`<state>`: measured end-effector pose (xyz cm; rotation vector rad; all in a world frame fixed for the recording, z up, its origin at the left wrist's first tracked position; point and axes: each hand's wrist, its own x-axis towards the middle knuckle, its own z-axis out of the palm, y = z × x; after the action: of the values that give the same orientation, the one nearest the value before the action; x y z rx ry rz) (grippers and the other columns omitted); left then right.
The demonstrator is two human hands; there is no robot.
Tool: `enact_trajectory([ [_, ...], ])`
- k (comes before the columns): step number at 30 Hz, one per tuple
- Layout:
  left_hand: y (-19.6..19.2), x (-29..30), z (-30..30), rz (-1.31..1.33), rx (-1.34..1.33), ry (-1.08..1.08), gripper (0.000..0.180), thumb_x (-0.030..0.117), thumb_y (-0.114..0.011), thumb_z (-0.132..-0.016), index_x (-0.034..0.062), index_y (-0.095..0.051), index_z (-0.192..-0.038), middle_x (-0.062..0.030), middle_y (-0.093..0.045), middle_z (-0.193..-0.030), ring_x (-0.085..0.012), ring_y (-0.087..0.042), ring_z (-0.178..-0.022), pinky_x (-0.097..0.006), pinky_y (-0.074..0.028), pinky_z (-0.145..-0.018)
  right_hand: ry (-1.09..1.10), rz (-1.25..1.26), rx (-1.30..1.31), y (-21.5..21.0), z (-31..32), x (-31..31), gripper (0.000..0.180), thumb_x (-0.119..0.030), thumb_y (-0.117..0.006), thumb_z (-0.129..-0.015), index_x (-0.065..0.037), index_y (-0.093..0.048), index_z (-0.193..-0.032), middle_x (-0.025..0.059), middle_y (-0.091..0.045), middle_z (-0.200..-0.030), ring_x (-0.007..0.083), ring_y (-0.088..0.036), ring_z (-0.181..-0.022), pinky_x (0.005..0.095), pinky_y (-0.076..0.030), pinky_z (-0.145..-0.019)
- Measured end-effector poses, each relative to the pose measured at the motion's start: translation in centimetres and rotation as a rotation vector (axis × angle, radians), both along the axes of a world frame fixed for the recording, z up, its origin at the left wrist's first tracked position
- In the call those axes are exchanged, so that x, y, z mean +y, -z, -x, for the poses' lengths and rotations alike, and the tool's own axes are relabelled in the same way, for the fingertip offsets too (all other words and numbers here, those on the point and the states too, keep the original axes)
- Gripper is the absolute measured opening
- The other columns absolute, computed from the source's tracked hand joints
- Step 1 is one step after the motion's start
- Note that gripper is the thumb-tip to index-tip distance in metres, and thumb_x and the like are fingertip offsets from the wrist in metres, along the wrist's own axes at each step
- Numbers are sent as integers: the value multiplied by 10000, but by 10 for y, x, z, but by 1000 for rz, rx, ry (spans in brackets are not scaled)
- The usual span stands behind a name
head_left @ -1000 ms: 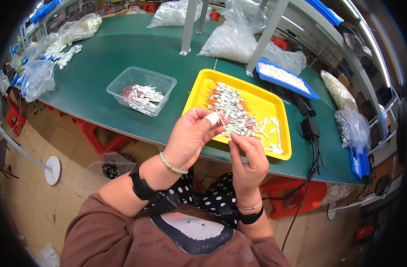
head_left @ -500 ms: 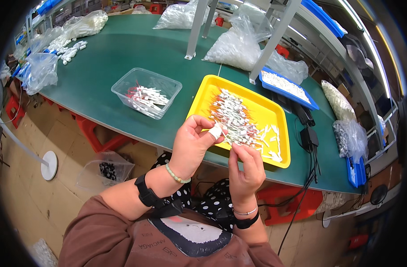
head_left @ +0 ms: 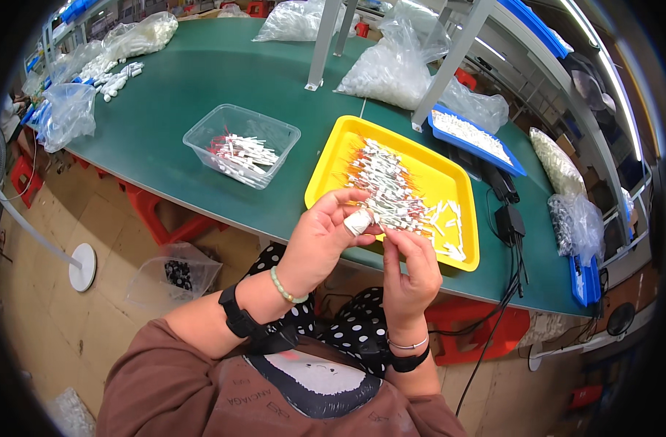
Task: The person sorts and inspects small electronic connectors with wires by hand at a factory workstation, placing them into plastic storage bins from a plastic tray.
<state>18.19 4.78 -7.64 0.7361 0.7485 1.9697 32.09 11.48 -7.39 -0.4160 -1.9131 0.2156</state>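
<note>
Above the near edge of a yellow tray, my left hand pinches a small white piece between thumb and forefinger; the thumb carries a white wrap. Close beside it on the right, my right hand has thumb and forefinger pressed together at the same small piece. Its exact form is mostly covered by the fingertips. The tray holds a heap of thin white parts with red and orange wires, and loose white sleeves lie along its right side.
Left of the tray stands a clear plastic box with similar wired white parts. A blue tray of small white pieces sits behind, beside a grey shelf post and bulging clear bags. Black cables hang over the right edge.
Both hands have shifted slightly to the right. The right fingertips have risen a little and come nearer to the left ones. The tray and box contents look the same.
</note>
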Motion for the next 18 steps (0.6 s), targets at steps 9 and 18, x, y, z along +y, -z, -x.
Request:
enact_trajectory([
  [9,6,-7,14,121,181,180,210,160,-639,-1014,12,-685,-1155,-59,-719,-1075,-127,-698,-948,-274,-580,-868,-416,885,293,-6,-3,-4,109,52,-713,-911,37,-670,-1011,59,-716,-921,142,-702,-862,252,-580,-766],
  [18,9,-11,21,143,172,206,198,160,-644,-1010,5,-678,-1130,-61,-719,-1042,-138,-704,-958,-268,-582,-860,-147,383,102,-4,-8,1,258,61,-795,-799,10,-711,-1037,87,-705,-857,161,-688,-771,275,-538,-711],
])
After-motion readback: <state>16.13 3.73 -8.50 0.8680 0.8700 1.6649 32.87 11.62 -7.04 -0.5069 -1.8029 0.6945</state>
